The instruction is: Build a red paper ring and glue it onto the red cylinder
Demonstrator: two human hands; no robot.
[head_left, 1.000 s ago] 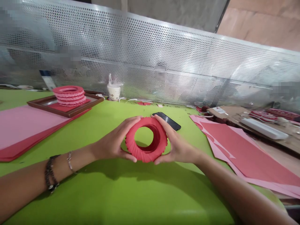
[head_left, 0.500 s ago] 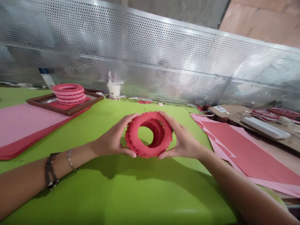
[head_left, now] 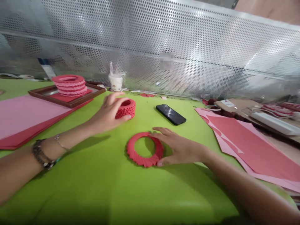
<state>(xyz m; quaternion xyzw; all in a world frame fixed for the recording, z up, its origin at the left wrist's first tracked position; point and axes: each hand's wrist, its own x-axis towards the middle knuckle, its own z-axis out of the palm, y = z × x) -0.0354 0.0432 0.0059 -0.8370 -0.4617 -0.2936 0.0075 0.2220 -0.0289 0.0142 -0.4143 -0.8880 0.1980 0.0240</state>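
A stack of red pleated paper rings [head_left: 129, 110] stands on the green table [head_left: 131, 193], left of centre. My left hand [head_left: 109, 111] is at the stack's left side, its fingers curved around that side and hiding part of it. Nearer to me, one red pleated ring [head_left: 138, 159] lies flat on the table. My right hand [head_left: 175, 145] is at this ring's right edge, thumb low and fingers above, spread apart; the fingertips touch or nearly touch the ring.
Behind lies a black phone [head_left: 171, 114]. At the left are a brown tray [head_left: 47, 99] with pink and red rings [head_left: 70, 86] and paper sheets [head_left: 28, 117]. A white cup [head_left: 116, 82] stands near the perforated metal panel [head_left: 140, 37]. More sheets [head_left: 243, 140] lie at the right.
The hands have moved apart. The stack they held together now stands further back at the left, and a single ring lies in front. The phone, hidden before, now shows.
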